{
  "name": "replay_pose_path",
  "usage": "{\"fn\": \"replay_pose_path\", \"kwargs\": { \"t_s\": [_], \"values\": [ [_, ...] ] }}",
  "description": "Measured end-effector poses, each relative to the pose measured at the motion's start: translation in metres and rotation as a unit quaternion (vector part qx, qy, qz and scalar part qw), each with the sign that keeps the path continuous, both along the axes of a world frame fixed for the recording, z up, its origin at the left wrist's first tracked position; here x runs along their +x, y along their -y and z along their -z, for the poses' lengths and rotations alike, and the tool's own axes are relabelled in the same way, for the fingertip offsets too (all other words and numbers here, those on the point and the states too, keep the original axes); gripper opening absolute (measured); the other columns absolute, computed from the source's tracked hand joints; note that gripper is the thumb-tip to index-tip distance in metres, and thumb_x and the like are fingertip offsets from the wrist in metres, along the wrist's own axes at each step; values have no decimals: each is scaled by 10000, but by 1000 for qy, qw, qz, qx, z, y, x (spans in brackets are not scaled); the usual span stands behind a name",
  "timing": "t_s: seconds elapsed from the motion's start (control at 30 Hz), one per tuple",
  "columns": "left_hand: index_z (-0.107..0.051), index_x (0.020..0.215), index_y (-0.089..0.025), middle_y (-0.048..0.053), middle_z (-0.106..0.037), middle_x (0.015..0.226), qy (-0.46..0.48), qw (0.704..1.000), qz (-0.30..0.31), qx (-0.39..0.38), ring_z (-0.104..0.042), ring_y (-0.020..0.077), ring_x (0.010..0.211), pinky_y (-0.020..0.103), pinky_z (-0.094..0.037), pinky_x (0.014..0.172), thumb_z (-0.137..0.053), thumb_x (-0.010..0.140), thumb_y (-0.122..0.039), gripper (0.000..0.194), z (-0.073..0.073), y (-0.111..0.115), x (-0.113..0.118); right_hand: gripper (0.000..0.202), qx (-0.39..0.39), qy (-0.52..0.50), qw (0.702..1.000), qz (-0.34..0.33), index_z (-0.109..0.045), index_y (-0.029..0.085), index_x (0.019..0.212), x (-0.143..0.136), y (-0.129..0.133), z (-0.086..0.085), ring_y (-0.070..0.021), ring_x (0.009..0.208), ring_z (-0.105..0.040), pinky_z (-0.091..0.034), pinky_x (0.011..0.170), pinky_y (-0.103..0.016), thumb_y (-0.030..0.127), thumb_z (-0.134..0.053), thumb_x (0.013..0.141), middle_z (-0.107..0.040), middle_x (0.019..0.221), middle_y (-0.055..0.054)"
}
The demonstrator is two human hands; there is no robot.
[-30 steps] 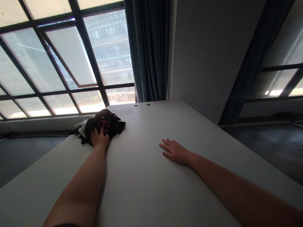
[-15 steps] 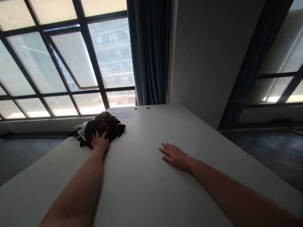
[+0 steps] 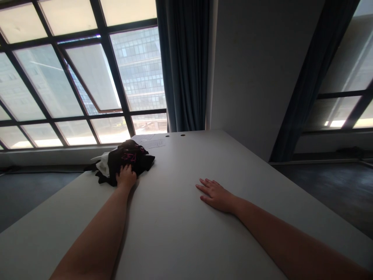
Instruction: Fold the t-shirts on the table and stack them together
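A crumpled heap of black cloth (image 3: pixel 140 157) with pink lettering lies on the left side of the white table (image 3: pixel 175 233). White cloth (image 3: pixel 103 165) pokes out at its left. My left hand (image 3: pixel 126 177) is at the near side of the black cloth, its fingers drawn together and pressed into the fabric. On the bare tabletop to the right, my right hand (image 3: pixel 214 194) lies palm down with its fingers spread, holding nothing.
Sheets of paper (image 3: pixel 155 143) lie at the far left of the table, beside two small round holes in the top. Beyond the far edge hang blue curtains (image 3: pixel 186 70) next to a large window and a grey wall (image 3: pixel 256 70).
The fingers of my left hand have closed from a spread pose onto the black cloth, and the fabric has bunched slightly. My right hand stays in place.
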State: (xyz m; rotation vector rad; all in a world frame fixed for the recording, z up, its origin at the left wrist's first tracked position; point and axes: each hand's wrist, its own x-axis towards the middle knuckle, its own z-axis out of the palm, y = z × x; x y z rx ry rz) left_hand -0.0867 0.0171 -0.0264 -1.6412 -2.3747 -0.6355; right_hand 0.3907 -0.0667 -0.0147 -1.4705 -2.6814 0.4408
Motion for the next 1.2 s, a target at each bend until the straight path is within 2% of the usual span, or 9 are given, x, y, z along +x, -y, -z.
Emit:
{"fn": "replay_pose_path", "kwargs": {
  "t_s": [0.27,0.4,0.6,0.73,0.87,1.2],
  "values": [
    [-551,1543,-151,137,-469,1668,4,1000,7,17,-330,334,1587,632,-287,1270,-394,1003,-240,570,-2,1,2,717,1,10,1000,-5,-385,240,1685,0,-1,1,-335,1650,-159,-125,1322,-530,561,-414,1045,-183,1782,-118],
    [-572,1526,-146,134,-502,1645,-1,1000,20,24,-380,297,1566,546,-333,1270,-364,1029,-241,548,-4,1,5,715,3,1,1000,-2,-395,250,1681,1,-1,2,-332,1651,-162,-125,1320,-539,568,-426,1041,-195,1779,-109],
    [-581,1512,-52,180,-547,1595,-14,998,52,40,-445,275,1528,400,-363,1267,-365,1035,-231,553,-12,5,15,712,-6,8,1000,-1,-380,249,1687,0,2,-3,-326,1653,-155,-122,1322,-528,561,-411,1048,-174,1785,-104],
    [-581,1519,-73,158,-578,1567,-23,995,83,59,-491,254,1495,351,-374,1255,-351,1047,-233,549,-19,7,29,712,-1,5,1000,-3,-385,252,1685,0,1,-1,-330,1652,-157,-118,1323,-525,569,-412,1049,-187,1784,-105],
    [-625,1482,-115,137,-611,1529,-27,990,114,72,-577,271,1409,360,-419,1223,-377,1039,-241,523,-22,8,48,713,-1,-1,1000,-4,-391,249,1683,0,0,0,-332,1651,-159,-112,1325,-518,574,-416,1048,-181,1785,-103],
    [-716,1325,-165,99,-707,1384,-43,972,221,67,-676,240,1243,342,-477,1144,-428,1027,-203,417,-22,14,95,716,-8,5,1000,-6,-381,221,1686,-3,9,-14,-335,1652,-154,-121,1322,-536,549,-413,1051,-178,1782,-127]
  ]
}}
